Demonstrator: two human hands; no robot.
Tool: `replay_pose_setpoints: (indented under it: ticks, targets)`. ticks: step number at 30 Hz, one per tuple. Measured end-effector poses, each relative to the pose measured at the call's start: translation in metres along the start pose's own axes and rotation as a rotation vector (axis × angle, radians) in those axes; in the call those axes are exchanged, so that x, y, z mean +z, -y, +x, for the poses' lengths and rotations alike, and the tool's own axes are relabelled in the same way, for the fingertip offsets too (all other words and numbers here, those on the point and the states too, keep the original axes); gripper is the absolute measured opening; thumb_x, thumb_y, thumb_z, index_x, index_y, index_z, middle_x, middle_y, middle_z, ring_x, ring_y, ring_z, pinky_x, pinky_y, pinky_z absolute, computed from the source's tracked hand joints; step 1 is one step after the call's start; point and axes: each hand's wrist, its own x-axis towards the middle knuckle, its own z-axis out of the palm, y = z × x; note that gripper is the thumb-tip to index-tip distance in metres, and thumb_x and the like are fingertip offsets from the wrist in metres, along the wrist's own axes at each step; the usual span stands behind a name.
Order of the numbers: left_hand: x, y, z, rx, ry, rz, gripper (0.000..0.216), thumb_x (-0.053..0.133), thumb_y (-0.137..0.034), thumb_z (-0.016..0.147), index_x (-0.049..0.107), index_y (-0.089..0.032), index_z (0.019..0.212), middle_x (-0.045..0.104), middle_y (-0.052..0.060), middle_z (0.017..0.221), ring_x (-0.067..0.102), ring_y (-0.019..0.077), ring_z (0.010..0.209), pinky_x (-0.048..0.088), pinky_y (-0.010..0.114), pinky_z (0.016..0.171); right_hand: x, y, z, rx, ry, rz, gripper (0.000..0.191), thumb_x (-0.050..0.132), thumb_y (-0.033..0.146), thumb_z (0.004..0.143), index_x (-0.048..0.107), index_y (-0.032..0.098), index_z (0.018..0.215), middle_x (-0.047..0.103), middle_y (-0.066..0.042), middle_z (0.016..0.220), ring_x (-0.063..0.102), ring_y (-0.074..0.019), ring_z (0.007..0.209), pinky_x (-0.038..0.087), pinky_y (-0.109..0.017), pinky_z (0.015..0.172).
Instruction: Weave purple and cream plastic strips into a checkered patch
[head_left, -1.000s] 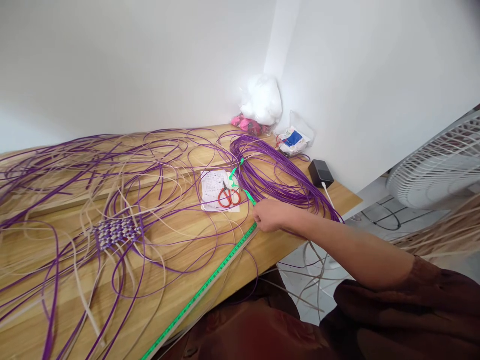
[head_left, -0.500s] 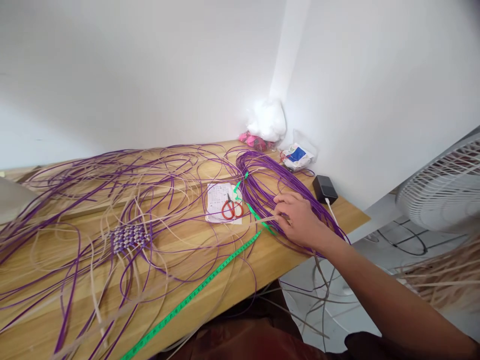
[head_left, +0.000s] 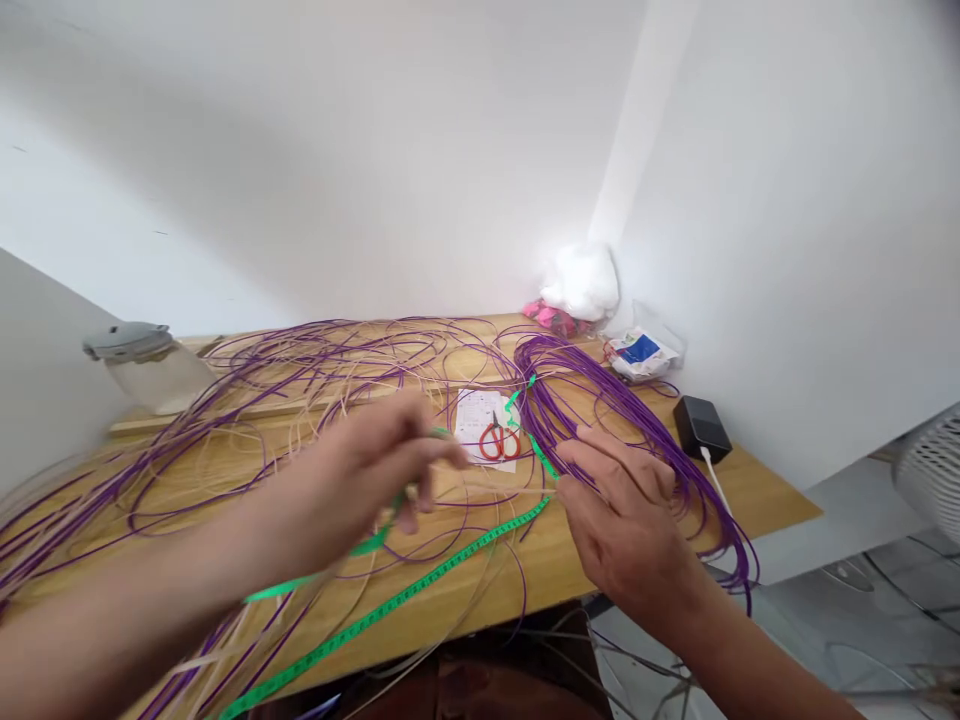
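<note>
My right hand (head_left: 619, 500) is closed, its fingers pinching the end of a pale flat weaving strip (head_left: 517, 490) over the table's front part. My left hand (head_left: 382, 455), slightly smeared by motion, has its fingers curled round a loop of green tape measure (head_left: 371, 543). The pale strip runs between the two hands. Another length of the green tape measure (head_left: 450, 570) lies slantwise along the table edge and passes near my right fingertips. Just beyond the hands, red-handled scissors (head_left: 499, 440) rest on a sheet of written paper (head_left: 472, 408). My left arm hides the woven patch.
A purple strand bundle (head_left: 600, 400) lies right of the paper. Loose purple and pale strands (head_left: 300, 350) cover the left. Behind are a white bag (head_left: 581, 280), a small packet (head_left: 641, 350) and a lidded container (head_left: 154, 365). A black box (head_left: 701, 428) and fan (head_left: 934, 470) are right.
My left hand has come into view from the left with the green tape measure. My right hand still pinches the pale strip. The view has turned left and up, showing the container.
</note>
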Motion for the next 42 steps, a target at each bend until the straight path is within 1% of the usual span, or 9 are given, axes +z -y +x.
replay_pose_setpoints:
  ticks: [2, 4, 6, 8, 12, 20, 26, 34, 42]
  targets:
    - [0.031, -0.002, 0.019, 0.030, 0.165, 0.020, 0.023, 0.054, -0.039, 0.084, 0.060, -0.016, 0.085, 0.054, -0.004, 0.062, 0.046, 0.0068, 0.056, 0.035, 0.019, 0.054, -0.002, 0.003, -0.002, -0.047, -0.043, -0.019, 0.021, 0.053, 0.012, 0.084, 0.063, 0.024, 0.098, 0.061, -0.003, 0.123, 0.047, -0.0254, 0.123, 0.033, -0.044, 0.097]
    - [0.059, -0.001, 0.038, 0.022, 0.293, -0.051, 0.022, 0.059, -0.039, 0.080, 0.061, -0.016, 0.080, 0.052, -0.004, 0.061, 0.041, 0.0067, 0.053, 0.030, 0.020, 0.050, -0.003, 0.003, -0.005, -0.064, -0.096, -0.033, 0.023, 0.056, 0.013, 0.084, 0.062, 0.024, 0.103, 0.063, -0.004, 0.119, 0.049, -0.0248, 0.121, 0.034, -0.043, 0.097]
    - [0.077, 0.004, 0.050, -0.064, 0.415, -0.196, 0.027, 0.061, -0.042, 0.077, 0.063, -0.015, 0.079, 0.055, -0.003, 0.063, 0.035, 0.0058, 0.049, 0.025, 0.021, 0.047, -0.001, 0.002, -0.008, -0.052, -0.154, -0.035, 0.025, 0.060, 0.015, 0.083, 0.062, 0.024, 0.106, 0.065, -0.004, 0.115, 0.051, -0.0249, 0.118, 0.036, -0.043, 0.096]
    - [0.085, 0.012, 0.055, -0.172, 0.459, -0.334, 0.032, 0.065, -0.046, 0.074, 0.064, -0.014, 0.077, 0.058, -0.002, 0.064, 0.033, 0.0049, 0.046, 0.021, 0.022, 0.045, 0.003, -0.001, -0.010, -0.012, -0.213, -0.026, 0.027, 0.062, 0.016, 0.082, 0.061, 0.024, 0.107, 0.066, -0.005, 0.111, 0.052, -0.0255, 0.117, 0.038, -0.043, 0.095]
    - [0.088, 0.030, 0.051, -0.286, 0.356, -0.542, 0.033, 0.076, -0.043, 0.064, 0.063, -0.013, 0.071, 0.059, -0.001, 0.064, 0.040, 0.0044, 0.049, 0.021, 0.020, 0.045, 0.017, -0.002, -0.008, 0.081, -0.305, 0.047, 0.032, 0.065, 0.010, 0.078, 0.062, 0.024, 0.107, 0.065, -0.006, 0.107, 0.054, -0.0265, 0.113, 0.042, -0.043, 0.095]
    - [0.101, 0.048, 0.042, -0.288, 0.244, -0.796, 0.031, 0.079, -0.035, 0.064, 0.057, -0.014, 0.071, 0.063, 0.001, 0.063, 0.044, 0.0047, 0.047, 0.021, 0.018, 0.044, 0.047, 0.011, 0.002, 0.214, -0.438, 0.401, 0.023, 0.060, 0.005, 0.078, 0.065, 0.018, 0.096, 0.058, -0.008, 0.101, 0.057, -0.0221, 0.098, 0.048, -0.041, 0.086]
    - [0.104, 0.052, 0.039, -0.258, 0.169, -0.875, 0.034, 0.080, -0.033, 0.063, 0.053, -0.014, 0.069, 0.064, 0.001, 0.061, 0.045, 0.0041, 0.046, 0.026, 0.016, 0.045, 0.055, 0.014, -0.001, 0.336, -0.376, 0.662, 0.022, 0.057, 0.005, 0.082, 0.066, 0.019, 0.096, 0.059, -0.007, 0.101, 0.058, -0.0187, 0.097, 0.049, -0.034, 0.084]
    - [0.105, 0.054, 0.038, -0.253, 0.133, -0.903, 0.033, 0.080, -0.031, 0.063, 0.053, -0.014, 0.068, 0.065, 0.001, 0.061, 0.047, 0.0040, 0.045, 0.029, 0.015, 0.045, 0.055, 0.012, 0.003, 0.318, -0.287, 0.717, 0.024, 0.055, 0.006, 0.084, 0.067, 0.020, 0.099, 0.059, -0.006, 0.101, 0.057, -0.0176, 0.098, 0.048, -0.031, 0.086]
    - [0.108, 0.056, 0.039, -0.239, 0.092, -0.950, 0.033, 0.080, -0.031, 0.063, 0.052, -0.014, 0.068, 0.064, 0.001, 0.061, 0.047, 0.0037, 0.045, 0.029, 0.015, 0.044, 0.057, 0.013, 0.004, 0.328, -0.255, 0.754, 0.029, 0.051, 0.007, 0.086, 0.066, 0.021, 0.106, 0.058, -0.007, 0.107, 0.057, -0.0179, 0.102, 0.047, -0.032, 0.089]
